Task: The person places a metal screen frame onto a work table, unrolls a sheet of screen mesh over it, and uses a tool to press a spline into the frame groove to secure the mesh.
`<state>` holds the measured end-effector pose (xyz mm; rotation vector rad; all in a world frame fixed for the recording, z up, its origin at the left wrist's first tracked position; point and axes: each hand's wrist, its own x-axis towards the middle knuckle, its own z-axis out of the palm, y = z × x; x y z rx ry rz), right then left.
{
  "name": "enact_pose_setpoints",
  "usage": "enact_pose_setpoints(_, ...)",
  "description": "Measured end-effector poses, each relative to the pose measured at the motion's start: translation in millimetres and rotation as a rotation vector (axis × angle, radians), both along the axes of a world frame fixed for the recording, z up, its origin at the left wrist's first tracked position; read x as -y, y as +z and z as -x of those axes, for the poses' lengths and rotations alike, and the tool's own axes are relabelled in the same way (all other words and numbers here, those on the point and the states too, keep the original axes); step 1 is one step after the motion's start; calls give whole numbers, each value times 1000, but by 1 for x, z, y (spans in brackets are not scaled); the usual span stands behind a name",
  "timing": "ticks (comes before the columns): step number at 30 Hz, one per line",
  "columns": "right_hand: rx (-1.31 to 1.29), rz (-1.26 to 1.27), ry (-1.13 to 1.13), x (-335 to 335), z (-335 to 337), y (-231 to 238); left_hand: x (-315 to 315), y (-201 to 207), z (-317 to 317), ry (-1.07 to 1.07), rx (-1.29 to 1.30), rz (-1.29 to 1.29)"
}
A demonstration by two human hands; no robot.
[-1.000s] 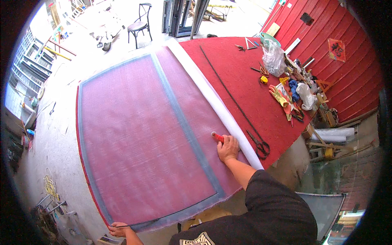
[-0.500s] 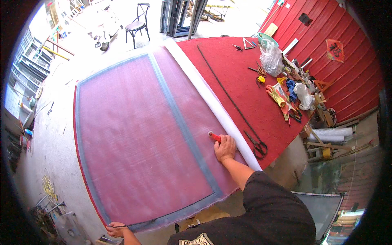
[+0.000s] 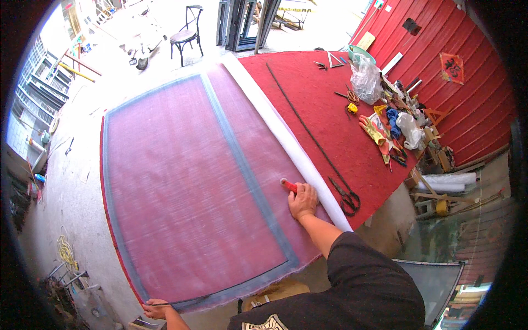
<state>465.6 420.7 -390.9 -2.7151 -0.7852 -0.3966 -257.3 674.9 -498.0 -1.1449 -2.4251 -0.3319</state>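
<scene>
A translucent white mesh screen lies over a grey-blue frame on a red-covered table. Toward the right side of the mesh, my right hand is closed round a spline roller with a red handle, its pale wheel at the far end. At the frame's near left corner, my left hand pinches a thin black cord. From those fingers the cord runs right, along the near side of the frame. The rest of the mesh is wound in a white roll, just right of my right hand.
Large dark scissors and a long thin rod lie on the red table cover right of the roll. Gloves, a yellow tape measure and plastic bags crowd its far right edge. A chair stands beyond the table.
</scene>
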Motion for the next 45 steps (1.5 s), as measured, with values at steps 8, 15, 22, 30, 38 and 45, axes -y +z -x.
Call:
enact_pose_setpoints(8,32,9,8,-1,-1,-2,3,15,-7,-23,40,84)
enact_pose_setpoints(15,18,24,-5,-2,-1,0,1,8,-8,-25,-15,-25)
enact_pose_setpoints(22,-1,52,2,-2,-3,2,1,-3,7,-46,-30,-42)
enact_pose_setpoints(30,-11,37,4,-3,-5,0,-4,16,-24,-148,16,-70)
enact_pose_setpoints(38,4,38,11,-3,-5,0,-1,22,-31,-244,68,-102)
enact_pose_setpoints(45,-57,58,-3,-5,-5,0,-6,2,-4,-330,101,-137)
